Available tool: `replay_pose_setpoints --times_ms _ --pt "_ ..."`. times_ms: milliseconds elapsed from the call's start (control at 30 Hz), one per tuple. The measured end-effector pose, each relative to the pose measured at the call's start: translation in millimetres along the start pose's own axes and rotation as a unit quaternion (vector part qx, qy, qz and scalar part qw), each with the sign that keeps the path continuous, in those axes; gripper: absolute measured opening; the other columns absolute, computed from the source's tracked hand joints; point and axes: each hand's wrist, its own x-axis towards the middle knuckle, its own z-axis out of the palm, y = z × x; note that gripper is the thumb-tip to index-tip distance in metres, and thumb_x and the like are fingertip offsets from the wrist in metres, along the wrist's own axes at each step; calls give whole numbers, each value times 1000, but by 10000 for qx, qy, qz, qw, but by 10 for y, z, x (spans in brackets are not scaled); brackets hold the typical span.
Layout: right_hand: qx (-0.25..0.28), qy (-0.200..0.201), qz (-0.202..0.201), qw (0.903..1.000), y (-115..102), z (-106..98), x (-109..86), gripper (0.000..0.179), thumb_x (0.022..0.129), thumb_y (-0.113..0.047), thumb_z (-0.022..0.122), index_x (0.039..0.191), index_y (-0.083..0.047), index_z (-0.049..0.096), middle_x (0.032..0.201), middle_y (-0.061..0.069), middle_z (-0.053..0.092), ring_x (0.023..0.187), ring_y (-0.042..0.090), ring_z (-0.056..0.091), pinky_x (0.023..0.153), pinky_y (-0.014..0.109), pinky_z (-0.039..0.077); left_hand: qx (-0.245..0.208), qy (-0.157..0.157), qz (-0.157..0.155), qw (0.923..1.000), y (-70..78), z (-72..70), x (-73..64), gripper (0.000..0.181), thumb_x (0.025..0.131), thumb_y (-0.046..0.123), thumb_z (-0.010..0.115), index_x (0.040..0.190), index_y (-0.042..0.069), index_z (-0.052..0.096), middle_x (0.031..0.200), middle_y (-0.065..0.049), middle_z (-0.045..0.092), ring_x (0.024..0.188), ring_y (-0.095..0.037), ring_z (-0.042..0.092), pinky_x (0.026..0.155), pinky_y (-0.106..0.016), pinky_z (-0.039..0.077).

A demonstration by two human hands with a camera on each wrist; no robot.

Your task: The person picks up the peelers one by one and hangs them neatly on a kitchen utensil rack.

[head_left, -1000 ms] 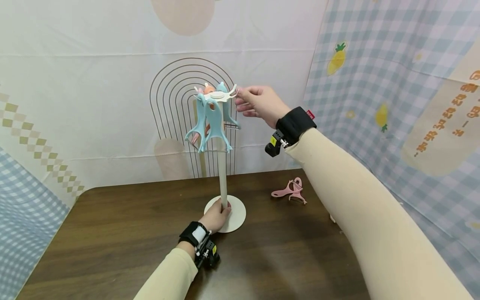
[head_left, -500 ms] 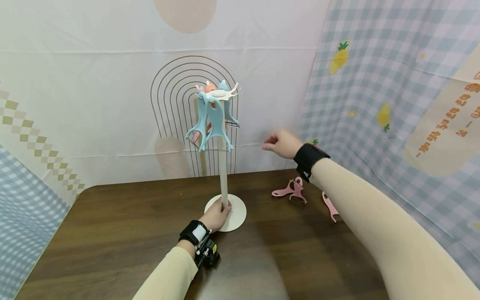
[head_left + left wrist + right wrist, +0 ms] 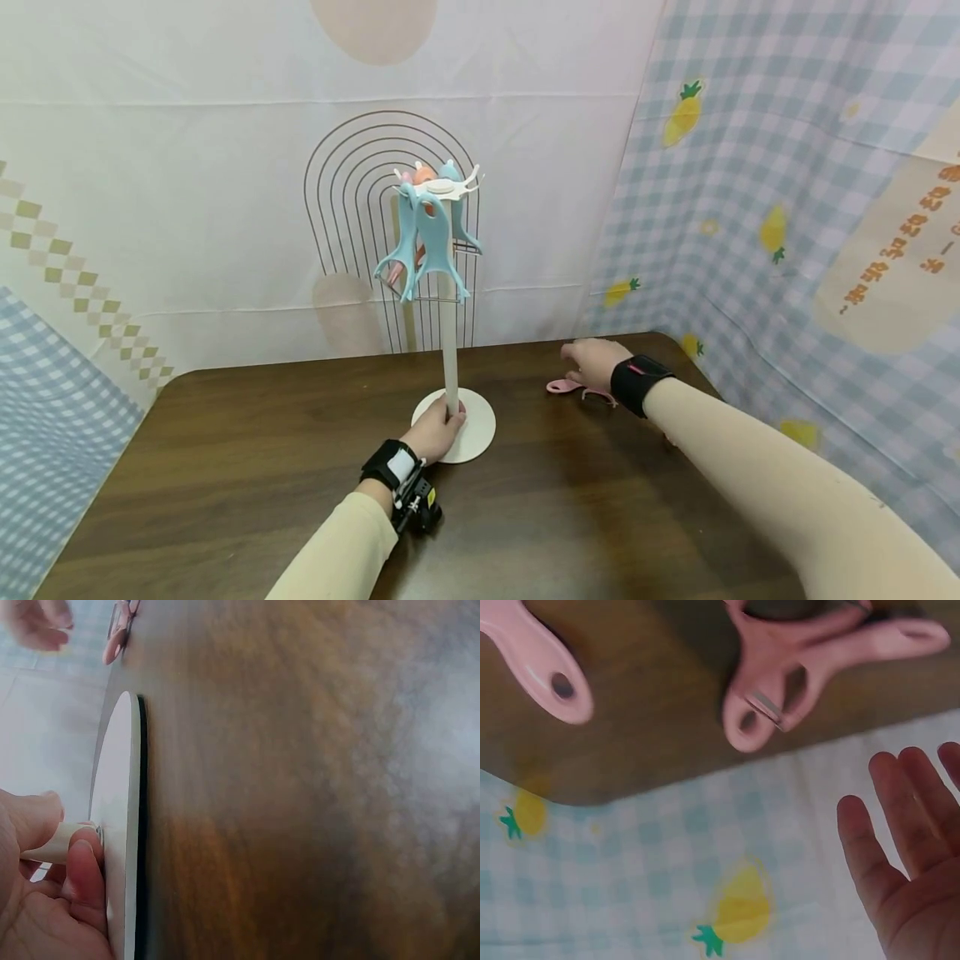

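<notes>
Partly, the pair of overlapping pink peelers [image 3: 769, 656] on the worktop [image 3: 262, 467] was covered by the right hand [image 3: 596, 362] in the head view; another pink peeler [image 3: 536, 667] was cut off by the right wrist view's edge. On the white stand [image 3: 449, 333], an orange peeler [image 3: 424, 173] was largely hidden behind smooth, Y-shaped, metal-bladed blue peelers [image 3: 432, 242], which were hung from its hooked top [image 3: 440, 188]. The worktop's dark wood grain was blurred in the left wrist view, where the flat, round base [image 3: 478, 429] was seen nearly edge-on. The stand was gripped low, just above its base, by the left hand [image 3: 433, 432]. The right hand was held near the pink pair, fingers relaxed, nothing grasped.
</notes>
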Motion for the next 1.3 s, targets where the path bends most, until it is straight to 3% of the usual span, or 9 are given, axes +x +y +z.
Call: replay_pose_setpoints --times_ms 133,400,1000,1300 --pt "-266 23 -3 9996 28 177 -25 33 91 -15 68 122 -6 61 110 13 61 98 29 61 78 44 50 14 1 -49 10000 -6 -2 -10 4 101 4 47 100 1 50 83 -8 50 78 -22 50 73 -38 43" --pt "-432 138 12 9990 28 394 -50 25 84 -6 71 108 -6 64 96 11 62 88 28 58 71 43 50 -17 -28 -69 10000 -27 20 -28 4 101 4 47 101 1 50 84 -9 51 79 -22 50 74 -38 42" --pt "-475 27 54 9989 -47 418 -111 9 87 -7 67 95 -9 65 89 8 65 78 27 63 70 45 50 -56 -51 41 10000 -28 22 -1 4 100 3 47 100 0 49 83 -9 50 76 -21 49 72 -36 42" --pt "-657 293 91 9974 -79 457 -75 4 90 -3 61 90 -7 62 77 7 61 76 26 63 69 44 50 -45 -58 -12 10000 -17 1 16 4 101 4 48 100 1 50 83 -8 51 77 -21 49 72 -36 42"
